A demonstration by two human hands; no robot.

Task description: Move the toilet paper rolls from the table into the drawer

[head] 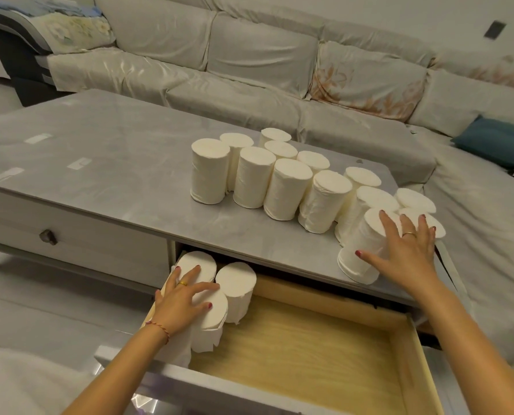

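Head view: the left hand point(180, 298) rests spread and flat on the toilet paper rolls point(203, 283) packed upright in the left corner of the open drawer point(309, 348), its grip closed on nothing. The right hand point(405, 250) wraps a loose, open grip around the nearest roll point(362, 250) at the surface point(115, 151) edge; many rolls remain. Close the fingers firmly, lift clear, then seat it beside those already stored.

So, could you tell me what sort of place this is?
Most likely a home living room: a covered sectional sofa wraps behind a grey coffee table with an open drawer, and a blue cushion lies on the seat.
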